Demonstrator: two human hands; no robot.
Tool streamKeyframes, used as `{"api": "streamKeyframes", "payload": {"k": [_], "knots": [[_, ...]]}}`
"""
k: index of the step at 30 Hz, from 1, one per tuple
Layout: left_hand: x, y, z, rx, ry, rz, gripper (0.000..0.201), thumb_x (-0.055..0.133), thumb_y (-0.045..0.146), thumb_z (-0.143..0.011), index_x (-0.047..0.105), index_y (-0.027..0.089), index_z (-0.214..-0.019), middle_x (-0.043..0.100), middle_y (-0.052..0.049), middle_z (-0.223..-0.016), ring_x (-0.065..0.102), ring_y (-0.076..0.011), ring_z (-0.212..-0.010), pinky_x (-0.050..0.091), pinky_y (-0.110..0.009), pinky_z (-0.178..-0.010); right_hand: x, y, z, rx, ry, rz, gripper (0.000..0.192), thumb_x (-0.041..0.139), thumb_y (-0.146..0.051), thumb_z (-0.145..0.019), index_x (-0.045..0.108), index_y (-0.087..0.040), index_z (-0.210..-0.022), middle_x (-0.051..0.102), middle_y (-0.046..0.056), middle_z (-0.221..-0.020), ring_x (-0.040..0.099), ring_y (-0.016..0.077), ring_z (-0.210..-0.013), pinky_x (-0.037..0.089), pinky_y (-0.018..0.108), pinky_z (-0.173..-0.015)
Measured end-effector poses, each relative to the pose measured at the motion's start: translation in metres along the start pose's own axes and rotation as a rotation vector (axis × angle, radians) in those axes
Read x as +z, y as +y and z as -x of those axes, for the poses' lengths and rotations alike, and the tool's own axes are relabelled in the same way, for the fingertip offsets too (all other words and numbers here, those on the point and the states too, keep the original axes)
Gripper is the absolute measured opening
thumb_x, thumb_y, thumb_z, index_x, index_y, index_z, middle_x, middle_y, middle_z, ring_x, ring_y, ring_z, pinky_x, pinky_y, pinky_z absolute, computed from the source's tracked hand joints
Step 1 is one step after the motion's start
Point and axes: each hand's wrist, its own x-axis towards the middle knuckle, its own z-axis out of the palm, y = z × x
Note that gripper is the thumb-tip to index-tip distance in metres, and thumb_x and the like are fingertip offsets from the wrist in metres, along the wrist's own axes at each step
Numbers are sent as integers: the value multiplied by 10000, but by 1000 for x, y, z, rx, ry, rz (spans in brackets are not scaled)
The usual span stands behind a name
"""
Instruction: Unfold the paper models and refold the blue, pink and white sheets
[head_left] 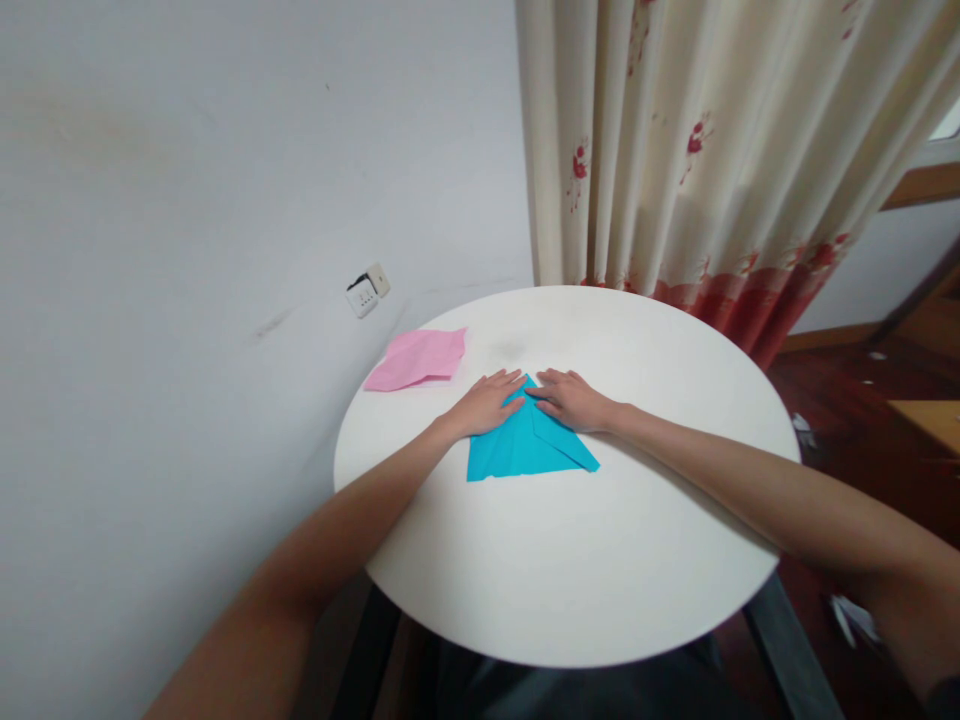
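Observation:
A sheet of blue paper [517, 450] lies on the white round table [570, 570], with its point facing away from me. Its right side is folded over in a flap that runs down to the lower right corner. My left hand [489, 400] lies flat on the paper's upper left side, fingers stretched toward the point. Across from it, my right hand [568, 398] presses on the folded right edge with its fingers extended. Both hands rest close to the tip and hold nothing up.
Several pink sheets [420, 358] lie at the table's far left edge. A wall with a socket [363, 297] stands close on the left. Behind the table hangs a floral curtain [675, 160]. White scraps [855, 618] lie on the dark red floor at right.

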Motion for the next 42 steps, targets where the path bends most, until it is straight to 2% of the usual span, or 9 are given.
{"api": "streamKeyframes", "payload": {"k": [9,15,25,30,35,39,42], "knots": [[-1,2,1,4,14,-5,598,312,512,-1050,373,217,-1566,304,-75,-1654,247,-263,-1539,197,-438,-1238,1,2,-1,-8,-3,9,441,418,-342,-1060,550,-249,-1470,531,192,-1435,470,344,-1338,358,560,-1066],[-1,0,1,11,6,-9,578,315,529,-1049,394,262,-1556,300,-54,-1657,246,-263,-1539,199,-444,-1236,0,0,0,-9,-2,10,449,416,-339,-1061,535,-237,-1481,519,201,-1450,463,344,-1350,363,554,-1065],[-3,2,2,3,3,-1,620,336,538,-1037,357,228,-1573,289,-68,-1658,243,-272,-1540,202,-448,-1236,5,4,-1,-3,12,4,450,416,-354,-1059,537,-247,-1479,493,193,-1493,444,348,-1376,344,558,-1078],[-4,2,3,21,72,-3,579,395,510,-1023,483,203,-1506,428,-85,-1590,379,-260,-1469,266,-384,-1219,2,2,0,0,-4,5,457,415,-352,-1060,525,-240,-1489,482,199,-1504,431,348,-1390,347,558,-1080],[-8,8,6,13,148,-18,480,461,477,-998,631,231,-1373,597,-88,-1388,525,-285,-1291,381,-403,-1142,0,0,1,18,-12,-4,463,416,-359,-1058,519,-253,-1497,476,198,-1510,422,359,-1399,330,582,-1093],[-10,15,8,-45,182,13,436,516,409,-969,648,222,-1340,643,-98,-1236,595,-281,-1173,445,-392,-1076,2,2,1,17,-21,-10,480,411,-385,-1058,500,-251,-1511,449,199,-1535,398,365,-1420,314,595,-1105],[-9,20,9,-90,190,29,465,556,363,-941,610,205,-1375,655,-107,-1234,620,-284,-1163,469,-385,-1052,4,3,0,21,-27,-11,485,399,-400,-1060,497,-256,-1513,434,195,-1549,389,369,-1427,302,610,-1111]]}}
